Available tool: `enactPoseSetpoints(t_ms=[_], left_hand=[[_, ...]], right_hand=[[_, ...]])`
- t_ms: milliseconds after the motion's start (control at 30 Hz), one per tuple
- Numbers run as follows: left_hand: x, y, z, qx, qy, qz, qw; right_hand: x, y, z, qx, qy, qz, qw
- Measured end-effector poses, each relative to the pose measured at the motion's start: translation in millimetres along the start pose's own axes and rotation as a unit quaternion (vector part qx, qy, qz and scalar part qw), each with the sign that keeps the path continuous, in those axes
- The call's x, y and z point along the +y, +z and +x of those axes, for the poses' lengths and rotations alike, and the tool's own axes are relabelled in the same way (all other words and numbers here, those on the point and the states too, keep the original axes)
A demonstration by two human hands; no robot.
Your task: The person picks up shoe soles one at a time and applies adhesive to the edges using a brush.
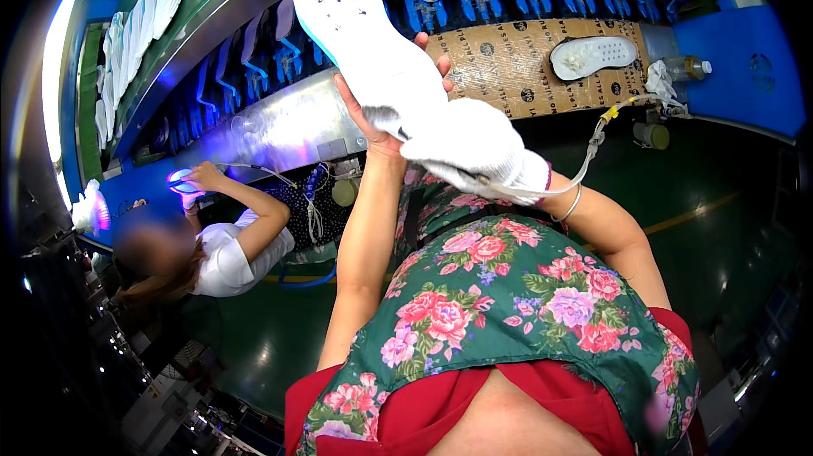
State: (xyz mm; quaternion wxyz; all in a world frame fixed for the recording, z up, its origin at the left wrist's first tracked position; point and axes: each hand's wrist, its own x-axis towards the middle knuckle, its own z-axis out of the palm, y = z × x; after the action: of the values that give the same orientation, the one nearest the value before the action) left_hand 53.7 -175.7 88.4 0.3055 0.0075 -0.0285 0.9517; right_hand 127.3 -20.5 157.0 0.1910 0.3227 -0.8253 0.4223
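My left hand [381, 143], bare, is wrapped round a white shoe sole [364, 41] from beneath. The thumb lies on one edge and fingertips show past the other. Holes dot the sole's far, rounded end, and a thin blue line runs along its left side. My right hand [474, 147] wears a white knitted glove and is closed round a brush [386, 120] with grey bristles. Those bristles lie at the near end of the sole, close to my left thumb. The glove covers most of the brush's handle. A thin pale tube [584, 164] runs to my right hand.
Another white sole [593, 58] lies on a cardboard-covered bench [500, 75], near a clear bottle [688, 67]. Beyond stands a row of blue clamps [480, 0]. White soles [140, 24] line a green belt at left. A co-worker [233, 253] sits at left holding something under violet light.
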Motion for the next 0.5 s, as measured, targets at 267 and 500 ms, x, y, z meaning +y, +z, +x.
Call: enactPoseSetpoints(t_ms=[267, 500], left_hand=[[16.2, 1.1, -4.2, -0.05, -0.02, 0.062, 0.997], [25.4, 23.4, -3.3, -0.064, -0.085, 0.168, 0.98]], right_hand=[[-2.7, -2.6, 5.4, 0.02, 0.044, 0.106, 0.993], [-9.1, 5.7, -7.2, 0.043, 0.267, 0.227, 0.936]])
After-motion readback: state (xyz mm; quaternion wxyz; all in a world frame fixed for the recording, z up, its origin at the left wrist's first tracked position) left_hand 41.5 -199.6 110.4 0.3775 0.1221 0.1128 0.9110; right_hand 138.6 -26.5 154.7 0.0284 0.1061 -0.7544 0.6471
